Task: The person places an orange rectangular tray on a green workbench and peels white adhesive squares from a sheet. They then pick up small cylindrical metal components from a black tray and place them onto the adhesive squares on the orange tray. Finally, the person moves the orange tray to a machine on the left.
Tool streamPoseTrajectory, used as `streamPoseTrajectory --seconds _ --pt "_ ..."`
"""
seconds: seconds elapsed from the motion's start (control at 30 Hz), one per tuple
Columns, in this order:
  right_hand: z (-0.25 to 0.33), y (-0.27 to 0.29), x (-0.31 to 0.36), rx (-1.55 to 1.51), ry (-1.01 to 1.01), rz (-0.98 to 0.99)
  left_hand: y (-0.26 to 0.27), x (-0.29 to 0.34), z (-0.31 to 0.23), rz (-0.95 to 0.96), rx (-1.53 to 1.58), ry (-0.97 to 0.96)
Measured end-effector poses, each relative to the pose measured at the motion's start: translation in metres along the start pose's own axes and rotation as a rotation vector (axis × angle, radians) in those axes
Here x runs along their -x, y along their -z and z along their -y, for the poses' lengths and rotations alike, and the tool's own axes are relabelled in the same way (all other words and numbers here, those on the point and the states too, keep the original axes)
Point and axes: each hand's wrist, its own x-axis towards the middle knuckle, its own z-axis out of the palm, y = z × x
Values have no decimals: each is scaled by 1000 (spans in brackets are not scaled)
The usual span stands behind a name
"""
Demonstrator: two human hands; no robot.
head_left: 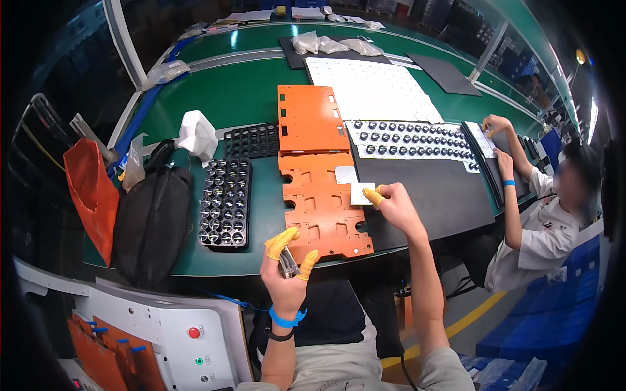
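Note:
My left hand [285, 270], with yellow finger covers and a blue wrist strap, curls around a few small shiny metal pieces [287, 263] at the bench's front edge. Their exact kind is too small to tell. Between thumb and fingers of my right hand [396, 207] is a small white square plate [358, 193], above the right edge of an orange fixture plate [316, 215] with cut-outs. Another white square plate [345, 174] lies on that fixture, just beyond. A flat orange panel [310, 120] adjoins the fixture's far end.
Left of the fixture stands a black tray [225, 203] of round black-and-silver parts. A white sheet [409, 139] with rows of round black parts lies right, beyond a black mat [417, 195]. A co-worker [538, 228] works at the right. A black bag [153, 225] sits left.

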Motion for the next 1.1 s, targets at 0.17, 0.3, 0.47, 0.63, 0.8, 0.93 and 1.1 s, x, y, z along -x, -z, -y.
streamPoseTrajectory --seconds 0.17,0.3,0.47,0.63,0.8,0.93,1.1 --pt "-15 -6 -17 -120 -76 242 1 0 6 -31 154 194" --pt "5 -2 -27 -98 -158 450 2 1 9 -72 238 211" --pt "-8 5 -47 -142 -185 662 0 0 11 -149 446 346" --pt "10 11 -64 87 -263 728 7 3 4 -138 986 517" --pt "61 17 -58 414 -267 587 18 9 -8 -257 1189 623" --pt "59 -13 -39 867 204 45 31 14 -20 -275 1363 675" --pt "117 -65 -1 716 501 -156 50 14 -26 -329 1307 669"
